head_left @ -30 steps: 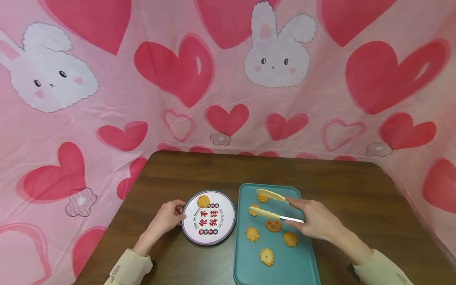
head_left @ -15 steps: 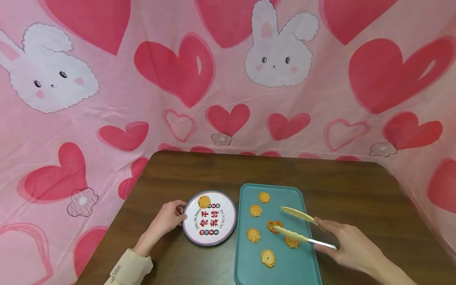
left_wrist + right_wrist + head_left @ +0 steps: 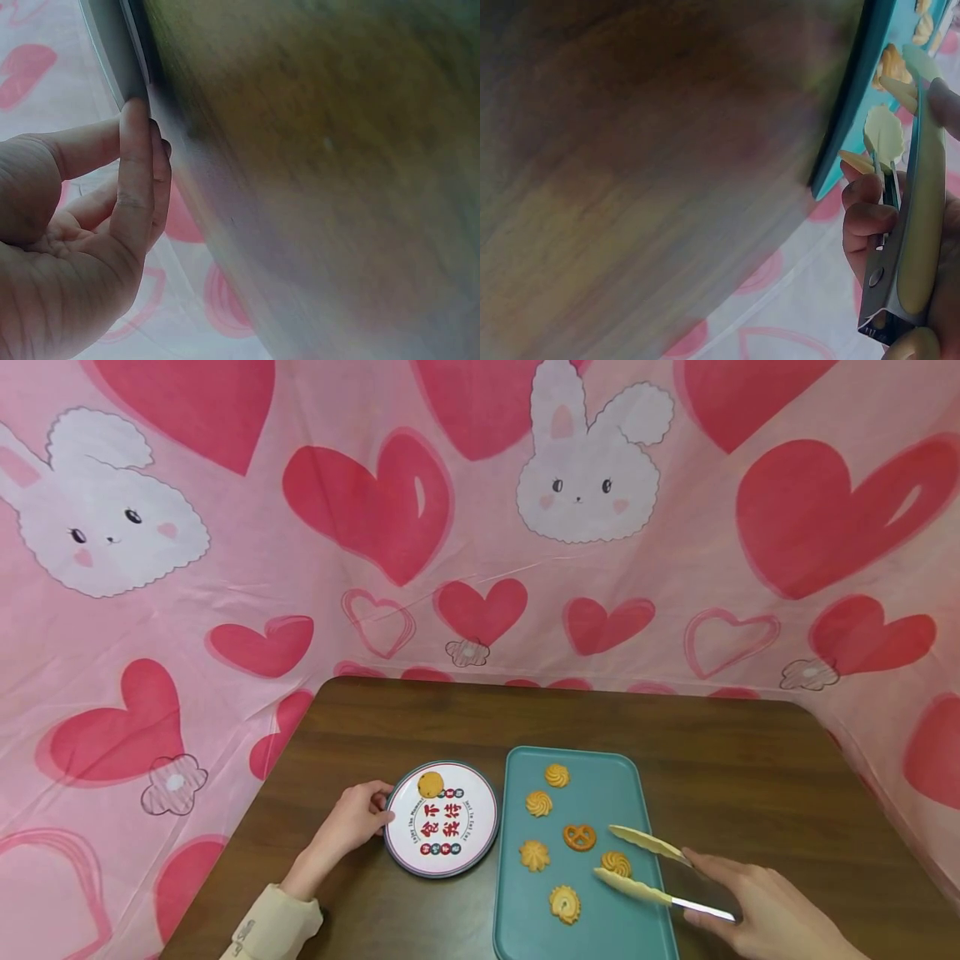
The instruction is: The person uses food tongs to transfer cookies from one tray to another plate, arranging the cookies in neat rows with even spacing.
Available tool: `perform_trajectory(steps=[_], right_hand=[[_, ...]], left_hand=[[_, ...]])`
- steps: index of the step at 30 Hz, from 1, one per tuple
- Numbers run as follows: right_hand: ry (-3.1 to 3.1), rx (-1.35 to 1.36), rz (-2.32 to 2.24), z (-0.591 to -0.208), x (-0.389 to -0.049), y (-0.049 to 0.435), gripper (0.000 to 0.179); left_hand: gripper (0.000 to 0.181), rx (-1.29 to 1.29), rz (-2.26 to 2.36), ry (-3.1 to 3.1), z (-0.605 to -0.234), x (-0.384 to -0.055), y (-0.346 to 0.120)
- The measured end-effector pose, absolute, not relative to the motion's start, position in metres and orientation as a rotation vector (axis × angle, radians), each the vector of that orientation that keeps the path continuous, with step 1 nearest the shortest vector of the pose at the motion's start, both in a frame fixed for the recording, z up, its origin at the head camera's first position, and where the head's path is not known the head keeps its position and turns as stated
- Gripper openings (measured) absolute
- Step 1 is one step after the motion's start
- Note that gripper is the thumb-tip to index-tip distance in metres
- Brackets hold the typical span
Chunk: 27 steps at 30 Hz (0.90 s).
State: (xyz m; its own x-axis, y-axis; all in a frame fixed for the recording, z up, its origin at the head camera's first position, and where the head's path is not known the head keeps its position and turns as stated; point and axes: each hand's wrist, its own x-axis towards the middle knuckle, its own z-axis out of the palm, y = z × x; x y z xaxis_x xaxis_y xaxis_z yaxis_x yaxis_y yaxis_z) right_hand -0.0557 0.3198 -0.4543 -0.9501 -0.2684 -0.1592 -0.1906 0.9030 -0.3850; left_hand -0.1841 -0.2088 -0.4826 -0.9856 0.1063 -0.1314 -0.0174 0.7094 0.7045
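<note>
In the head view my left hand [image 3: 358, 814] pinches the left rim of a round white plate [image 3: 405, 847] printed with red characters. A round speckled cookie [image 3: 431, 785] lies near that plate's far edge. My right hand [image 3: 768, 906] grips metal tongs [image 3: 633, 887] with cream-coloured tips, also seen in the right wrist view. The tong arms are spread, one on each side of a swirled cookie [image 3: 617, 863] on the teal tray [image 3: 600, 793]. In the left wrist view, thumb and fingers [image 3: 135, 172] meet at the plate's edge.
On the tray also lie a pretzel [image 3: 580, 837], two swirled cookies [image 3: 557, 776] at the far end, a star-shaped cookie [image 3: 535, 856] and a ruffled one [image 3: 565, 903] closer in. A brown wooden table [image 3: 420, 718] carries everything. Pink heart-patterned cloth [image 3: 480, 560] hangs behind.
My right hand has brought the tongs from the tray's far cookies, past the pretzel, towards me and to the right, over the right-hand swirled cookie. My left hand stays at the plate.
</note>
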Motion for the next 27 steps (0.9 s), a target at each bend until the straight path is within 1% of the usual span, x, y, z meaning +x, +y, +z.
perform_trajectory(steps=[2,7,16,27], right_hand=[[2.808,-0.321,-0.558,-0.455,-0.055,0.321,0.088],[2.875,-0.426,-0.461,-0.459,-0.051,0.325,0.087],[2.953,-0.606,-0.388,-0.465,-0.049,0.333,0.068],[3.002,-0.688,-0.418,-0.468,-0.047,0.333,0.062]], left_hand=[[0.034,0.069,1.135,2.751,-0.482,-0.184,-0.209],[0.034,0.069,1.14,2.754,-0.483,-0.184,-0.208],[0.034,0.081,1.139,2.764,-0.485,-0.185,-0.209],[0.034,0.085,1.147,2.759,-0.485,-0.184,-0.209]])
